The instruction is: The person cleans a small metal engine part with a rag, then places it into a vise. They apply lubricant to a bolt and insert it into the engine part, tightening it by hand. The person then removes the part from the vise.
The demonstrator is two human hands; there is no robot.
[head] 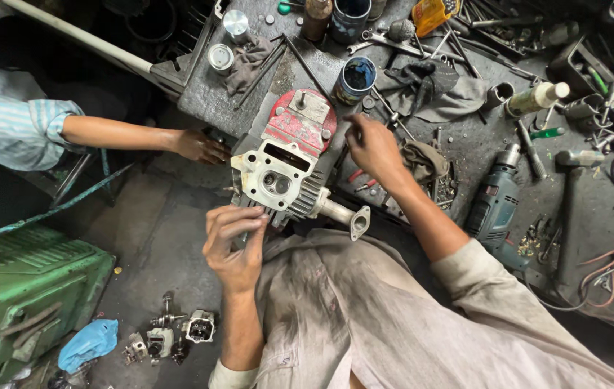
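Faded red paint is being shown on the engine cover [300,122], with bare silver-grey metal on the cylinder head [274,176] below. A blue-and-white striped sleeve [11,119] is being worn nearby, while green is being displayed by the machine [22,288] and teal-grey by the drill [496,205].

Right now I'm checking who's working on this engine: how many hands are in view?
3: the left hand at the engine's near edge, the right hand beside its red cover, and a co-worker's hand left of it.

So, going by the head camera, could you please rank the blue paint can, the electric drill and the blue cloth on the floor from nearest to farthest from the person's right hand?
From the right hand:
1. Blue paint can, on the bench just above the hand.
2. Electric drill, lying on the bench to the right.
3. Blue cloth, on the floor at the lower left, plainly farthest.
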